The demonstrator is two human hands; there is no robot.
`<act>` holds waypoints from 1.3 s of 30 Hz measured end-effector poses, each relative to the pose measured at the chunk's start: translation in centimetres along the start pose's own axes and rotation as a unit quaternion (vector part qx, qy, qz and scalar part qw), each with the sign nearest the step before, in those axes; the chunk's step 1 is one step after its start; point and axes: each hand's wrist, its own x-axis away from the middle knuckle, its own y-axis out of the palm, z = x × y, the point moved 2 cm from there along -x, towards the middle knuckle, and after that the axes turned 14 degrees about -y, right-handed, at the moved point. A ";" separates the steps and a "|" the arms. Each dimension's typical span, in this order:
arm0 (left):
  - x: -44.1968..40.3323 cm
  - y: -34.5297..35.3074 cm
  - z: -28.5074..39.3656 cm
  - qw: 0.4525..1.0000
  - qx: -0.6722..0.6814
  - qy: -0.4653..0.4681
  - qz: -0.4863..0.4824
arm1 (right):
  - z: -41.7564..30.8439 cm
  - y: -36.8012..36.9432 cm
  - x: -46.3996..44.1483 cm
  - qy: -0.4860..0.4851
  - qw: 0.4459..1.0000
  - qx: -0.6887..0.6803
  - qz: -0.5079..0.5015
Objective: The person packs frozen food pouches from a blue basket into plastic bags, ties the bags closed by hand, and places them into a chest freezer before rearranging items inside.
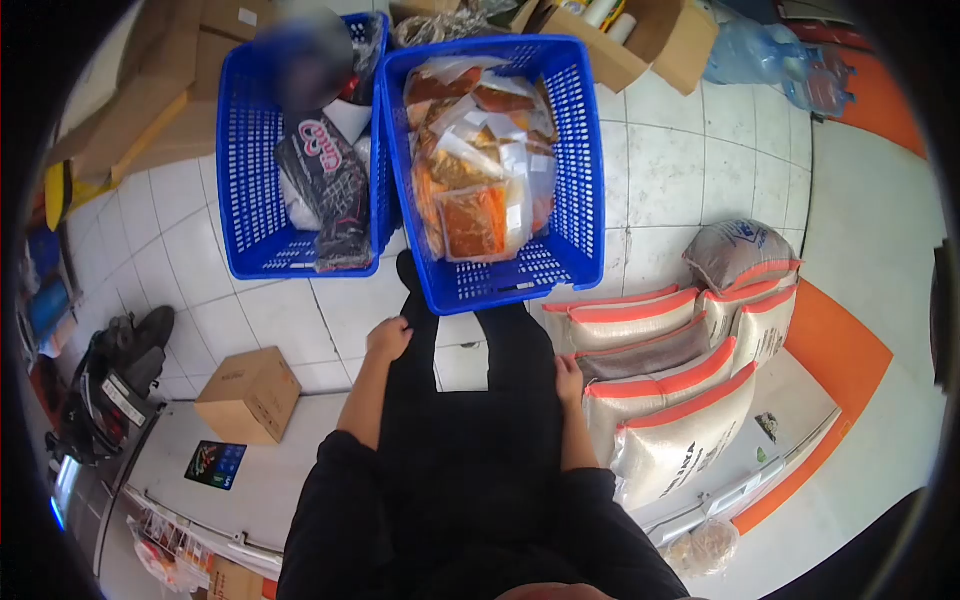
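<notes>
My left hand (pixel 388 340) is closed at the outer side of my left leg, its fingertips pinching the black trousers (pixel 450 440). On the other side, my right hand (pixel 568 380) is also closed, gripping the trouser fabric by my right thigh. In front of my legs stands a blue plastic basket (pixel 592 190) holding many clear packets (pixel 474 222) with orange-brown contents. A second blue basket (pixel 248 190) is beside it on the left, containing a black printed package (pixel 325 165) and pale bags. Neither hand touches the baskets.
Several white sacks (pixel 690 430) with red edges lie to my right, with a grey sack (pixel 740 255) behind. A cardboard box (pixel 248 395) rests on the left. Open cartons (pixel 640 45) and large water bottles (pixel 780 65) stand at the back on white floor tiles (pixel 665 150).
</notes>
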 end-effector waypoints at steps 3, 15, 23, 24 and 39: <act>0.8 -0.8 -4.2 0.998 -0.029 -0.041 0.042 | 4.4 -4.0 2.5 0.182 0.978 -0.077 0.068; -10.0 -5.2 15.2 0.932 -0.031 0.160 0.323 | -0.3 -7.1 -10.8 -0.054 0.998 0.030 -0.003; -21.0 -2.2 24.6 0.976 -0.002 -0.039 0.214 | -1.1 -1.2 -16.0 -0.026 0.997 -0.017 -0.076; -21.8 -2.0 24.1 0.976 -0.002 -0.042 0.212 | -1.5 0.0 -16.6 -0.067 0.994 -0.030 -0.079; -21.4 1.5 15.0 0.969 -0.181 0.146 0.089 | -5.7 15.2 -30.5 -0.318 0.896 0.281 -0.132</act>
